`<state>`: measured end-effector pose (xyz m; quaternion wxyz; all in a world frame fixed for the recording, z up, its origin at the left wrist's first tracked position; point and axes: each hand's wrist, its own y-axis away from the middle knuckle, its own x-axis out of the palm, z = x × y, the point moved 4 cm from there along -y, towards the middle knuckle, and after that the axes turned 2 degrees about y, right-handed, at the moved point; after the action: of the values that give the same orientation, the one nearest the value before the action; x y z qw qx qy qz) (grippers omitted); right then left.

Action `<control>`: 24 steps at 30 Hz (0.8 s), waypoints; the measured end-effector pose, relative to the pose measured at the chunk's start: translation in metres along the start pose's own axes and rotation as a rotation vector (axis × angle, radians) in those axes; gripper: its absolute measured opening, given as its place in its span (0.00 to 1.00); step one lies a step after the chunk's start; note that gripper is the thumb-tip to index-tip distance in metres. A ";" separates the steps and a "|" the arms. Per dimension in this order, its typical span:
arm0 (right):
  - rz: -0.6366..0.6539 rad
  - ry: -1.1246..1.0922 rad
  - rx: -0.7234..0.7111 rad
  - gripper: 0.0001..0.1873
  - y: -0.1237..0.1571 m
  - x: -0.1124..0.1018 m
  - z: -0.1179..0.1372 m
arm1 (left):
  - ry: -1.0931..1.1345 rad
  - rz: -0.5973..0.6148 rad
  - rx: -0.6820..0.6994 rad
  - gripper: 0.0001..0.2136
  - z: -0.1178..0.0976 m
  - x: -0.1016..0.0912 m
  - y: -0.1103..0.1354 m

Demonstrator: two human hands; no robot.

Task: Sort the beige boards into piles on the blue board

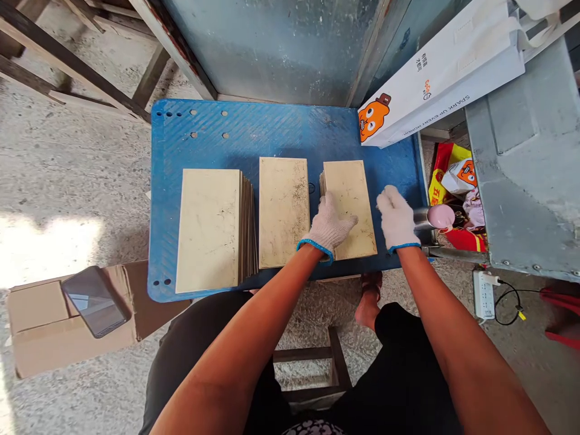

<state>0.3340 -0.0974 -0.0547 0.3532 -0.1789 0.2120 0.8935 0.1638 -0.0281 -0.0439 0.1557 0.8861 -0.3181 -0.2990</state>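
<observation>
Three stacks of beige flat cards lie on a blue plastic board point(281, 130). The left stack point(209, 229) is thick, the middle stack point(281, 208) looks thin, and the right stack point(351, 190) is fanned at its left edge. My left hand point(327, 228), in a white knit glove with a blue cuff, rests flat on the lower left of the right stack, fingers spread. My right hand point(397, 219), gloved the same way, hovers just right of that stack over the blue board, fingers loosely curled and holding nothing.
A white paper bag with an orange cartoon point(435, 78) lies at the board's far right corner. A pink-capped metal flask point(435, 217) and colourful packets sit right of the board. A phone point(94, 301) lies on a cardboard box at left. A power strip point(484, 295) is on the floor.
</observation>
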 end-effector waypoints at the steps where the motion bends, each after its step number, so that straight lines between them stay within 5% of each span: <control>1: -0.095 -0.094 0.009 0.28 0.002 -0.009 0.003 | -0.019 0.014 -0.003 0.40 0.001 0.000 0.002; 3: -0.189 -0.220 0.010 0.22 0.010 -0.028 0.009 | -0.055 0.023 0.006 0.39 0.001 -0.001 0.008; 5: -0.105 -0.214 0.039 0.18 0.026 -0.045 0.009 | -0.076 0.020 0.032 0.39 -0.001 -0.004 0.015; 10: 0.424 0.373 0.220 0.14 0.080 -0.063 -0.031 | -0.046 0.035 0.108 0.35 -0.012 -0.019 0.032; 12: 0.621 0.654 0.154 0.10 0.098 -0.054 -0.051 | -0.007 0.036 0.135 0.34 -0.014 -0.025 0.039; 14: 0.744 0.833 0.070 0.16 0.111 -0.036 -0.068 | 0.031 0.039 0.156 0.34 -0.014 -0.029 0.045; 17: 0.792 0.960 -0.013 0.27 0.120 -0.004 -0.083 | 0.047 0.059 0.165 0.33 -0.011 -0.029 0.053; 21: 0.884 1.081 -0.074 0.22 0.124 0.025 -0.092 | 0.057 0.086 0.166 0.32 -0.006 -0.026 0.057; 24: 0.946 1.127 -0.076 0.20 0.125 0.028 -0.091 | 0.077 0.093 0.159 0.29 -0.002 -0.029 0.056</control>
<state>0.2423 -0.2103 -0.1129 -0.2391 -0.5125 0.3848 0.7295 0.1203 -0.0512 -0.0040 0.1106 0.8909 -0.3752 -0.2308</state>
